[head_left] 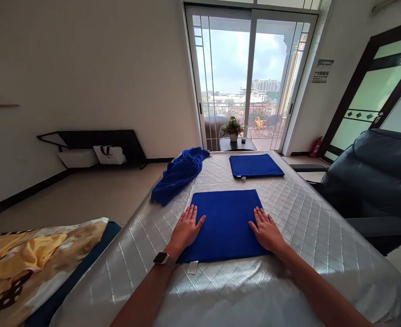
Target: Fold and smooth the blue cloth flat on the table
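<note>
A blue cloth [226, 227], folded into a flat rectangle, lies in front of me on the quilted silver cover [214, 284]. My left hand [188, 227] rests flat on its left edge, fingers stretched out. On the right edge lies my right hand [265, 229], palm down, with its fingers extended and the thumb pointing inward. A white label [192, 267] sticks out at the cloth's near left corner. Farther back is a second folded blue cloth [257, 165], also a neat rectangle. A crumpled blue cloth [182, 175] is heaped at the far left edge of the cover.
At left is a patterned bedspread [50, 259] on a lower surface. A black leather armchair [374, 177] stands close on the right. Beyond the far edge, a small table [224, 145] holds a potted plant [233, 128] before glass sliding doors [228, 59].
</note>
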